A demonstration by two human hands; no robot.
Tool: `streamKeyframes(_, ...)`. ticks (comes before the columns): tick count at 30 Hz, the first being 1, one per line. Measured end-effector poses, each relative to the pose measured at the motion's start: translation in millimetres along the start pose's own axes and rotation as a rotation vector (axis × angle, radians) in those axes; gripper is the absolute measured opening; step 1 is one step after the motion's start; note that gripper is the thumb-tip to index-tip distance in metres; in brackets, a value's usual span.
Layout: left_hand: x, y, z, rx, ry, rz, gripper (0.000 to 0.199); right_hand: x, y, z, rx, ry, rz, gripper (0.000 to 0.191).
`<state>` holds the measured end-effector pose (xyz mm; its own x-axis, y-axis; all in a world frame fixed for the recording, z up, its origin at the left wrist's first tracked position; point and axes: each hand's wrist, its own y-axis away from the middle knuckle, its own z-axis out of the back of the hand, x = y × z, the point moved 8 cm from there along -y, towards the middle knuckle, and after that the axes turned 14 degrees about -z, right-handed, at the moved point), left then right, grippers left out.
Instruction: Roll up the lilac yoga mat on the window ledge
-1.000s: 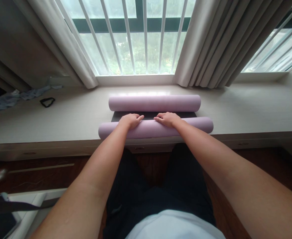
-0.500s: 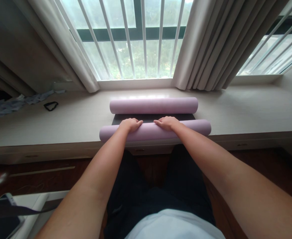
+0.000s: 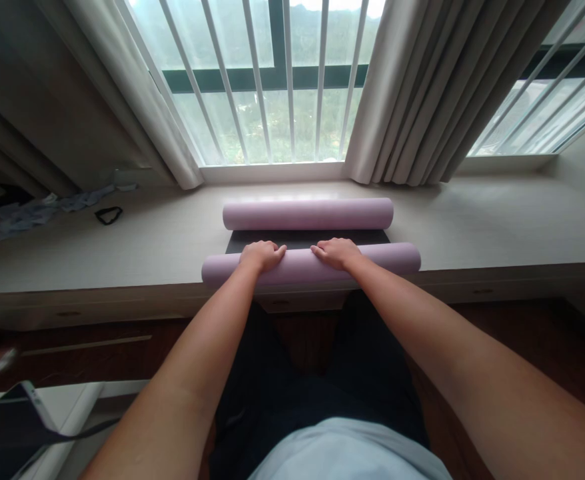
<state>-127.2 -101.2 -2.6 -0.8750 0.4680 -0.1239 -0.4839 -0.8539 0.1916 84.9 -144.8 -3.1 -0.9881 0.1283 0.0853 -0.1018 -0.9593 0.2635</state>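
The fingers of the left hand (image 3: 261, 255) lie close together, curled lightly over the top of the near roll (image 3: 311, 263), their tips pointing toward the middle of it; the right hand (image 3: 336, 252) rests the same way, fingers together and draped over the roll, its tips aimed back at the left. The two hands sit near each other at the roll's middle, a short bare stretch of pink between them, and neither closes around the roll. This near roll lies along the front edge of the window ledge (image 3: 497, 227), lengthwise with that edge. Just behind it a strip of dark mat surface (image 3: 307, 239) lies flat, joining it to the far roll (image 3: 308, 214), which runs parallel nearer the window (image 3: 282, 80). Curtains (image 3: 422, 87) hang at both sides. Toward the ledge's left end lie a small black loop (image 3: 108, 215) and crumpled cloth (image 3: 37, 210).
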Motion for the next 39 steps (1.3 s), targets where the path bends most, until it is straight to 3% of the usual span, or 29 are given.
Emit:
streamKeyframes(6, -9, 18, 2.3, -0.087, -0.041, 0.001, 0.065, 2, 17, -2, -0.090, 0.018, 0.008, 0.062)
streamKeyframes(11, -17, 36, 1.3, -0.216, -0.083, -0.004, 0.063, 4, 34, -5, -0.238, 0.051, 0.041, 0.056)
streamKeyframes(20, -34, 72, -18.1, -0.382, -0.169, -0.106, 0.050, 4, 71, -28, -0.397, 0.072, 0.082, 0.063)
streamKeyframes(26, -36, 80, -26.5, -0.397, -0.182, -0.127, 0.049, 4, 76, -37, -0.404, 0.074, 0.081, 0.068)
streamKeyframes(32, -35, 74, -18.6, -0.371, -0.163, -0.112, 0.048, 5, 73, -30, -0.398, 0.068, 0.075, 0.062)
streamKeyframes(35, -30, 61, -9.0, -0.305, -0.144, -0.084, 0.051, 5, 61, -20, -0.346, 0.063, 0.051, 0.057)
streamKeyframes(39, -18, 37, -0.9, -0.146, -0.085, -0.028, 0.059, 3, 37, -9, -0.180, 0.026, 0.016, 0.056)
